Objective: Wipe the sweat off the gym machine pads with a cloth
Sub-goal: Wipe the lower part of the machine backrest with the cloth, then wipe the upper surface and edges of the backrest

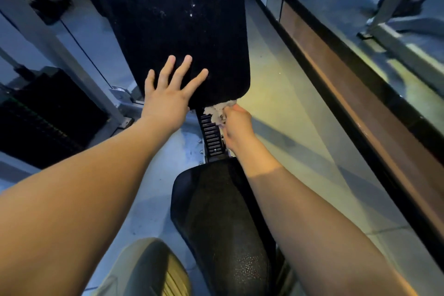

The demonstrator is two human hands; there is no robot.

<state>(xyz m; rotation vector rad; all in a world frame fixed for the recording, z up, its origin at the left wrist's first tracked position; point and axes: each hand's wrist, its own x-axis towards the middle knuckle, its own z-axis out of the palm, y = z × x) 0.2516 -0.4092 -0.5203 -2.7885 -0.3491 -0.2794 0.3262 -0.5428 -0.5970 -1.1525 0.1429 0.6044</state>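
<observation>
Back pad (177, 19): black, scuffed, white specks remaining. Left hand (168, 94): fingers spread flat, bracing its lower edge, grasping nothing. Right hand (236, 125): clenched round a pale cloth (219, 110), pressed at the pad's bottom corner. Seat pad (216, 211): below, apparently not yet wiped. Progress: seemingly partway.

Back pad (177, 19) beyond seat pad (216, 211), cloth (219, 109) between.
</observation>
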